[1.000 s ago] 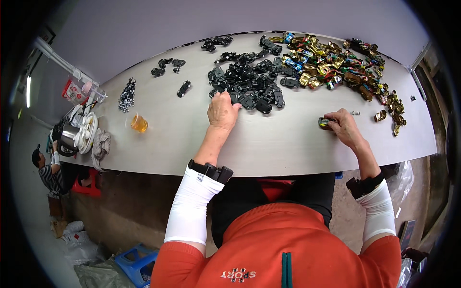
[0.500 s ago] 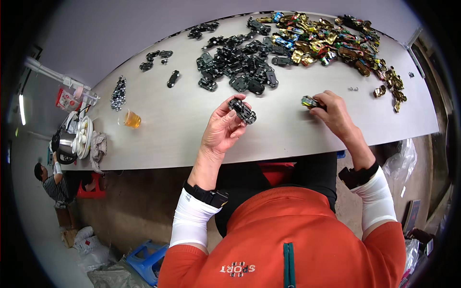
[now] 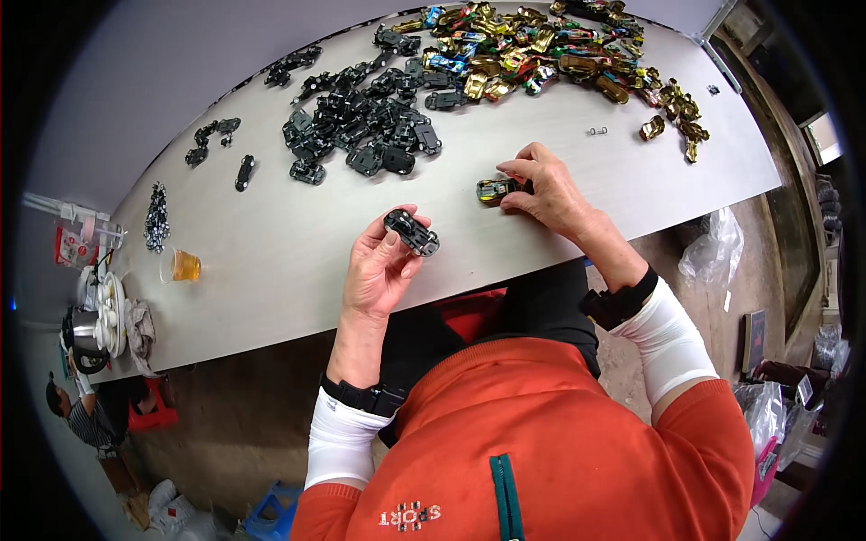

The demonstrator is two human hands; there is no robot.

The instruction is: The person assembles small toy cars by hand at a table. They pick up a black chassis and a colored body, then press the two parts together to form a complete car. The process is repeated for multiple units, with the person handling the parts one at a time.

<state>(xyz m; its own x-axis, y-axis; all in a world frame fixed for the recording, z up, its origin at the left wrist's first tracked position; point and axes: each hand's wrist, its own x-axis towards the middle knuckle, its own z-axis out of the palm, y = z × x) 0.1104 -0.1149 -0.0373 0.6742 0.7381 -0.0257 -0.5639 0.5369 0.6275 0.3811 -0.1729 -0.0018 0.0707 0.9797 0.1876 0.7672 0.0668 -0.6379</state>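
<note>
left hand [image 3: 374, 275] has a black toy-car chassis [image 3: 411, 233] gripped between thumb and fingers, up over the near edge of the table [image 3: 280, 288]; right hand [image 3: 557, 194] is pinching a multicoloured toy car [image 3: 494, 189] by its right end, farther in over the tabletop, though from where i stand i can't tell if it's touching down. black chassis pile [image 3: 361, 117] sits beyond both hands, gold and coloured car bodies [image 3: 541, 54] heaped behind it to the right, amber drink cup [image 3: 185, 266] well off left.
</note>
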